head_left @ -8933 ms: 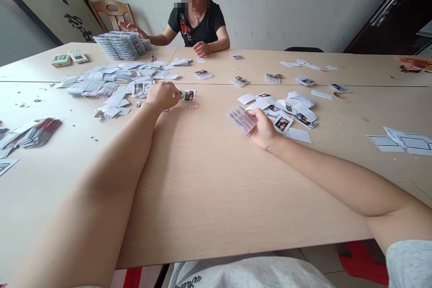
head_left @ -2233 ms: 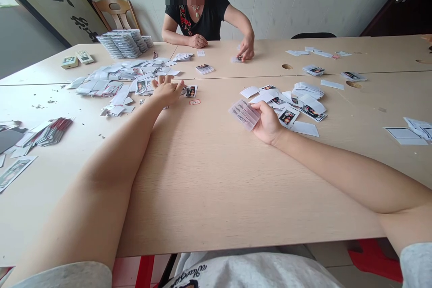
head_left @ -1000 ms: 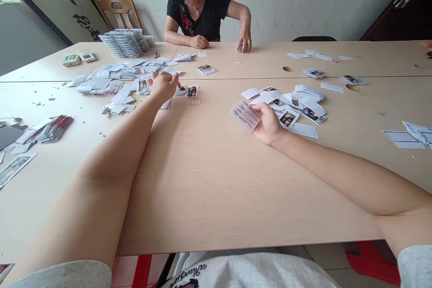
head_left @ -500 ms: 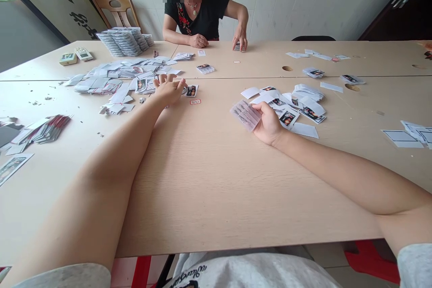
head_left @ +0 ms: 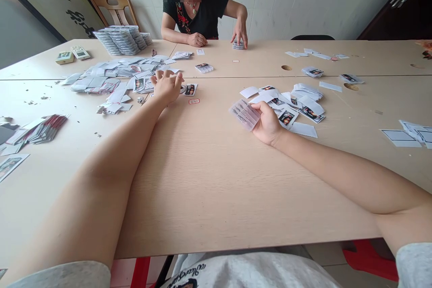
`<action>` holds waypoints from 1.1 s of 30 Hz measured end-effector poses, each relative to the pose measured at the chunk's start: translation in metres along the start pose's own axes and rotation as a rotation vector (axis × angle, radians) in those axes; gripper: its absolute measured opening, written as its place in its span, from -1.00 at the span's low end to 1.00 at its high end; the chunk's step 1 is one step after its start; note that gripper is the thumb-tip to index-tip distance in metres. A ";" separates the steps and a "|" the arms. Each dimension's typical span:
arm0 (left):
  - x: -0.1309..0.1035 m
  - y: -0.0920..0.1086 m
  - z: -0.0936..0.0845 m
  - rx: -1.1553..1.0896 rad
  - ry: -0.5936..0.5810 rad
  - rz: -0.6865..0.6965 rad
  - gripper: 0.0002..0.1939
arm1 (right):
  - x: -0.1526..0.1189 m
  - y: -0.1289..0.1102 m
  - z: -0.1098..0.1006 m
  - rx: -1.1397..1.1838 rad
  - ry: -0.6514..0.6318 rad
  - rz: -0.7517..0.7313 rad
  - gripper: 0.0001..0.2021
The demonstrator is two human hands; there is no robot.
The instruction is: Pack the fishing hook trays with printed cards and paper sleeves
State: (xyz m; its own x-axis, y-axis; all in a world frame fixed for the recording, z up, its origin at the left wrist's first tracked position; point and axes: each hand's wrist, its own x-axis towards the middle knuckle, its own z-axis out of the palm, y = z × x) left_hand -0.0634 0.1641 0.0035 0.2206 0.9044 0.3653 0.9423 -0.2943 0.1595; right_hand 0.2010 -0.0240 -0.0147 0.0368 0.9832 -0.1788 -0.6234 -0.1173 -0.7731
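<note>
We hold a translucent printed packet (head_left: 243,114) over the pale tabletop (head_left: 209,180), its near-right edge pinched between thumb and fingers of our right hand (head_left: 266,123). It looks light, thin, fairly stiff and probably slick, best gripped by its edges to avoid bending. A loose heap of photo cards (head_left: 286,117) lies just beyond. Our left hand (head_left: 167,87), fingers spread, is beside a single photo card (head_left: 191,90); we cannot tell whether it touches anything beneath. Opposite, a co-worker's hand (head_left: 240,33) covers a small stack (head_left: 238,46).
</note>
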 end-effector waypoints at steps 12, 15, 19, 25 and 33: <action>-0.003 -0.005 -0.009 -0.054 -0.013 -0.020 -0.23 | 0.000 0.000 0.000 0.001 -0.023 -0.001 -0.93; -0.004 -0.004 -0.009 -0.048 -0.001 0.008 -0.27 | 0.000 0.000 -0.001 -0.014 -0.036 -0.008 -0.94; -0.005 -0.003 -0.012 -0.028 0.022 0.063 -0.32 | 0.000 0.000 -0.001 -0.029 -0.040 -0.013 -0.95; -0.005 -0.005 -0.016 0.017 0.020 0.088 -0.34 | 0.001 0.001 -0.002 -0.057 -0.049 -0.021 -0.94; 0.000 -0.011 -0.013 -0.042 0.008 0.002 -0.30 | 0.000 0.000 -0.002 -0.057 -0.038 -0.022 -0.94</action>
State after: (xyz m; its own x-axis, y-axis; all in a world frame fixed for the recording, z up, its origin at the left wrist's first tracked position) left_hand -0.0772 0.1629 0.0137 0.2199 0.9014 0.3731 0.9306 -0.3085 0.1971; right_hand 0.2021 -0.0240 -0.0160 0.0195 0.9901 -0.1387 -0.5773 -0.1021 -0.8101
